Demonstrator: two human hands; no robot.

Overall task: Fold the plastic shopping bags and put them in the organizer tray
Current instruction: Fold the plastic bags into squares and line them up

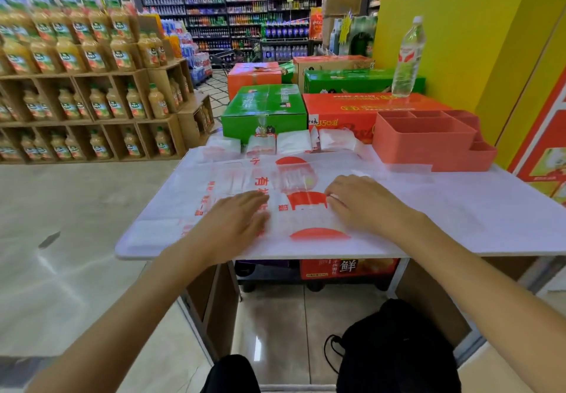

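Plastic shopping bag (294, 206): translucent, red print, spread flat on white table (459, 224), long axis left to right across the near edge. Left hand (235, 221) and right hand (361, 199): fingers straight, pressing flat on bag, gripping nothing. Folded bags (294, 141): row along far edge. Organizer tray (428, 138): coral, far right corner.

we see bare table (459, 209) right of the spread bag (245, 178); the organizer tray (428, 138) blocks the far right corner, folded bags (294, 141) line the far edge.
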